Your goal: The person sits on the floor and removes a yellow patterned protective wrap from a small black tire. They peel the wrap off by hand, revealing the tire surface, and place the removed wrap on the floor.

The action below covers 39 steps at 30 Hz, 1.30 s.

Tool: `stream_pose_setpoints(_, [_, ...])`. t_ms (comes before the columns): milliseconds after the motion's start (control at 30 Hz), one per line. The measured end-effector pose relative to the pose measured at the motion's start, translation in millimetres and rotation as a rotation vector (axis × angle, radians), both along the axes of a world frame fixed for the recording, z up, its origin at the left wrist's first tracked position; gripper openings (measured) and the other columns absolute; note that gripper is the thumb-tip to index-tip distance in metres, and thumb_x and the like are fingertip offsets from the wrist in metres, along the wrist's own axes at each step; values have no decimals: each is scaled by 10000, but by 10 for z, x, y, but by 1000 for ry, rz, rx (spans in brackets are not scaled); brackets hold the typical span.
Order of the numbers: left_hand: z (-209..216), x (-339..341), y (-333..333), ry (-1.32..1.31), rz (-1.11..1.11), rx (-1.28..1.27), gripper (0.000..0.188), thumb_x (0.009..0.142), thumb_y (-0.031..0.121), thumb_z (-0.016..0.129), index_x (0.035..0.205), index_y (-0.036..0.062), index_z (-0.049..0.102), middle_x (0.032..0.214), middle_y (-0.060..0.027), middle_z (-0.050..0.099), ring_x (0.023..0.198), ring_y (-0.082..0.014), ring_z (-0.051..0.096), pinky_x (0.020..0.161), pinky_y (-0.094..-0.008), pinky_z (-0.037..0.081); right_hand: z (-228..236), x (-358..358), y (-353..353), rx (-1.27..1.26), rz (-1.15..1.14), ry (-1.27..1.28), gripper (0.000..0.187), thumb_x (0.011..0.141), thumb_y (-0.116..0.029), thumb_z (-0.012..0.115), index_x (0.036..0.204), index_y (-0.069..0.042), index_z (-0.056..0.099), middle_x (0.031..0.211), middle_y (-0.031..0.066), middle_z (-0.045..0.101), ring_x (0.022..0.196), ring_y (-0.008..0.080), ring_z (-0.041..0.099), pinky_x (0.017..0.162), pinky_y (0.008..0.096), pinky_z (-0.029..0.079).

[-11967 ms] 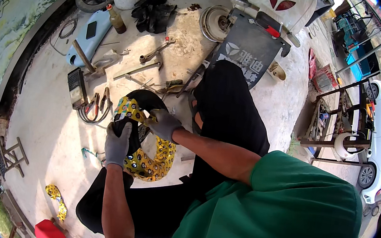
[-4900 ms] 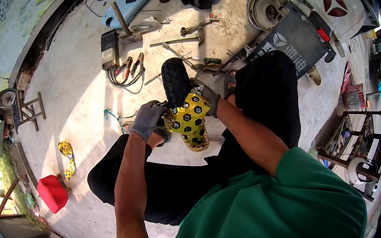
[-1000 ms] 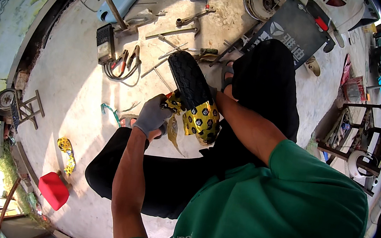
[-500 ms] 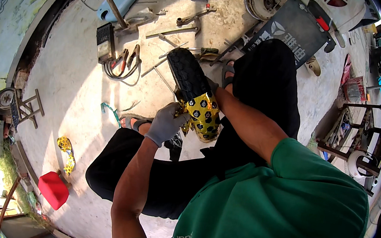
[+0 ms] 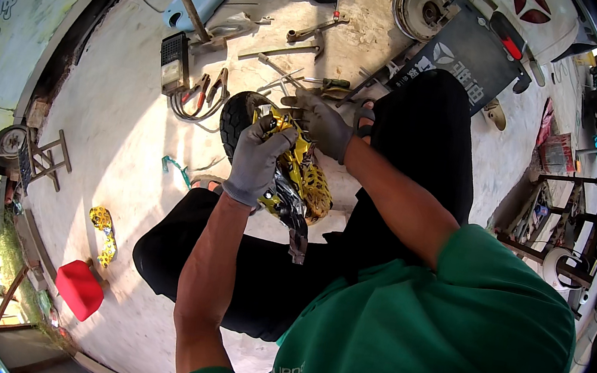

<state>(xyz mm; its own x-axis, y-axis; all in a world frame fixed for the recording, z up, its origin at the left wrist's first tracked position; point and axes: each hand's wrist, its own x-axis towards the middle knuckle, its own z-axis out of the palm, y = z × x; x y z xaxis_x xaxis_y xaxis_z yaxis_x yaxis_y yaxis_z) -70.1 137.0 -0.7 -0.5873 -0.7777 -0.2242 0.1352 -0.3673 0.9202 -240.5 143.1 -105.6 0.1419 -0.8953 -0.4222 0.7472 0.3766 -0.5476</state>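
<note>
A black tyre (image 5: 233, 124) with chunky tread stands tilted between my legs, partly covered by yellow patterned plastic wrapping (image 5: 310, 177). The wrapping hangs torn and loose, its silvery inner side showing at the lower end. My left hand (image 5: 253, 162), in a grey glove, is closed on a bunched part of the wrapping over the tyre's near side. On the far side, my gloved right hand (image 5: 327, 126) has its fingers curled at the wrapping's upper edge; its fingertips are partly hidden.
Clamp cables (image 5: 201, 94) and a black box (image 5: 174, 63) lie ahead left. Wrenches (image 5: 278, 52) and a hammer (image 5: 196, 18) lie beyond the tyre. A dark panel (image 5: 447, 59) is at far right. A red block-like object (image 5: 80, 290) and a yellow wrapping scrap (image 5: 103, 235) lie left.
The tyre has turned and tipped leftward. My right hand has come from behind it to the wrapping's upper edge. The wrapping is looser, with more silver lining exposed.
</note>
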Motion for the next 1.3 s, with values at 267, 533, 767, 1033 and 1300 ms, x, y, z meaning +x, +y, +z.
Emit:
stream_pose_setpoints(267, [-62, -120, -349, -53, 151, 68, 140, 901, 19, 576, 987, -46, 666, 838, -53, 674, 746, -84, 628, 687, -233, 518, 798, 211, 317, -514, 182, 613, 966, 790, -256, 798, 1529, -44, 213, 1413, 129, 444, 1249, 194, 485, 997, 320, 454])
stream_pose_setpoints(533, [58, -294, -380, -636, -175, -660, 256, 873, 201, 627, 912, -48, 667, 833, -188, 671, 740, -256, 653, 670, -368, 500, 88, 213, 225, -353, -64, 709, 316, 862, -31, 641, 1162, -21, 542, 1087, 67, 631, 1000, 131, 598, 868, 288, 492])
stream_pose_setpoints(767, [241, -102, -374, -478, -118, -493, 327, 903, 253, 650, 1038, -43, 673, 848, -116, 682, 780, -175, 642, 739, -312, 502, 57, 208, 170, -163, -97, 479, 215, 902, -45, 576, 1109, -39, 635, 1005, 55, 690, 896, 136, 645, 809, 283, 518])
stream_pose_setpoints(1033, [442, 226, -467, -425, 58, -299, 266, 920, 166, 665, 1058, -61, 648, 879, -43, 690, 827, -98, 639, 783, -236, 512, -22, 21, 69, -632, 186, 1438, 408, 993, -166, 390, 1385, -125, 495, 1379, 62, 549, 1275, 175, 507, 1049, 368, 440])
stream_pose_setpoints(1300, [-149, -52, -191, -904, -107, -858, 820, 720, 322, 797, 1391, 23, 434, 1252, -222, 580, 1107, -367, 608, 918, -411, 498, 187, -96, 41, -215, 49, -423, 438, 993, -160, 361, 1423, -75, 371, 1418, 98, 464, 1272, 230, 488, 1043, 390, 429])
